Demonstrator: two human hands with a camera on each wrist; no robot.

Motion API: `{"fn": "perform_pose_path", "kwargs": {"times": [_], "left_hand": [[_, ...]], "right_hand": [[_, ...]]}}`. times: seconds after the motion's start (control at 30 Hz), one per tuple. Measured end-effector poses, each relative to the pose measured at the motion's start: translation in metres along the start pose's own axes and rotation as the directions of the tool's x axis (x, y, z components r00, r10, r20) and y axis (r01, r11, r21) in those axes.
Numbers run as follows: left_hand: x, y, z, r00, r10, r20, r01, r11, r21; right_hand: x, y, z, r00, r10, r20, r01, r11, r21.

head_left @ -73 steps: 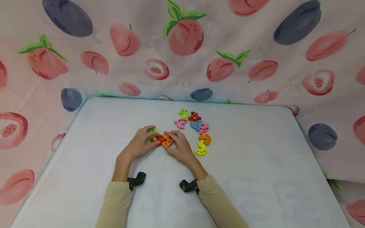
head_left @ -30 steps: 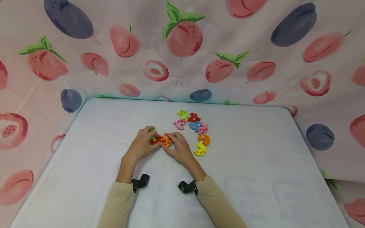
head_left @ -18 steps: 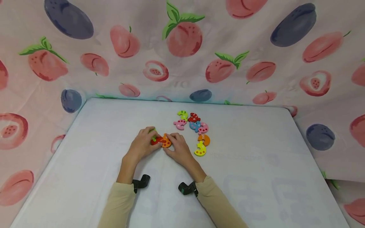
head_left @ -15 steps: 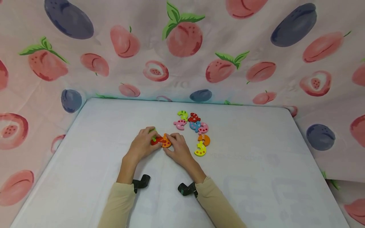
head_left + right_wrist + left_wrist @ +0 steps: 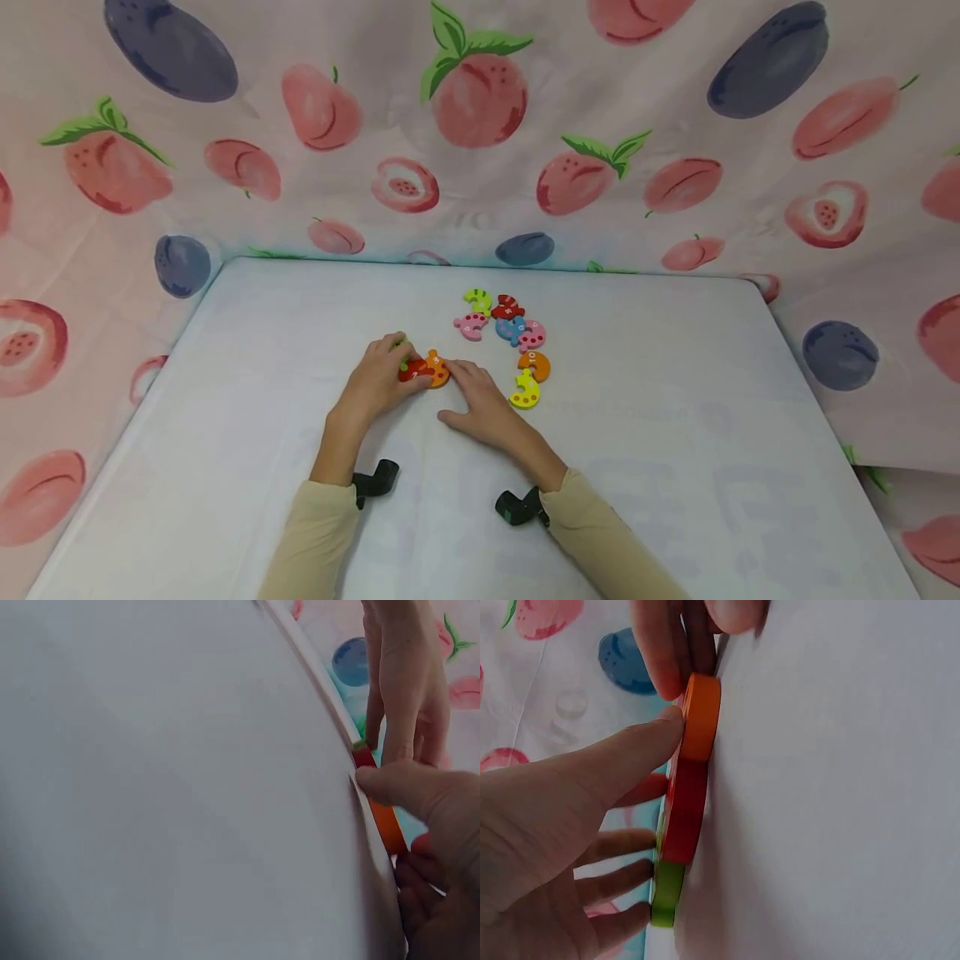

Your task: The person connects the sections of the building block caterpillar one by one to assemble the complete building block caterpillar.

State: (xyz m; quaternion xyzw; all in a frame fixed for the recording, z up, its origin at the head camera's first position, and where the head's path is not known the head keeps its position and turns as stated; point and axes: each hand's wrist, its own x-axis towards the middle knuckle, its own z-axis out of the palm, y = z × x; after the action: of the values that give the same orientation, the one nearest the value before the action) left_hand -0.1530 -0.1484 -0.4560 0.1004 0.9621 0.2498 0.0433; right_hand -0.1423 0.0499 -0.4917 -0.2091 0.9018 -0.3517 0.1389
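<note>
In the head view a red puzzle piece lies left of an orange dotted one; they touch. Beyond the red, a green piece shows partly under fingers. My left hand holds the red piece, thumb on the near side reaching the orange one and fingers spread over the red and green. In the left wrist view the green, red and orange edges form a row. My right hand has its fingertips at the orange piece's right side, thumb spread away from it.
Several more puzzle pieces lie right of the hands: lime green, red, blue, two pink, orange and yellow. White cloth covers the table; a fruit-print curtain hangs behind.
My right hand has loosened from the orange piece, its thumb moving away towards the person and its forearm shifting right. My left hand stays on the pieces with little movement.
</note>
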Motion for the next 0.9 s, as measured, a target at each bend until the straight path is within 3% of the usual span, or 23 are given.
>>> {"fn": "perform_pose_path", "kwargs": {"times": [0.27,0.47,0.9], "left_hand": [[0.001,0.007,0.006,0.999,-0.031,-0.035,0.032,0.999,0.035],[0.001,0.009,0.007,0.998,-0.043,-0.037,0.046,0.996,0.073],[0.002,0.003,0.005,1.000,-0.021,0.013,0.021,1.000,-0.001]], "right_hand": [[-0.017,0.005,-0.031,0.999,0.037,0.008,-0.038,0.987,0.153],[-0.020,0.006,-0.054,1.000,0.004,-0.022,-0.001,0.991,0.132],[-0.008,0.021,-0.077,0.999,-0.023,-0.022,0.023,0.999,0.033]]}}
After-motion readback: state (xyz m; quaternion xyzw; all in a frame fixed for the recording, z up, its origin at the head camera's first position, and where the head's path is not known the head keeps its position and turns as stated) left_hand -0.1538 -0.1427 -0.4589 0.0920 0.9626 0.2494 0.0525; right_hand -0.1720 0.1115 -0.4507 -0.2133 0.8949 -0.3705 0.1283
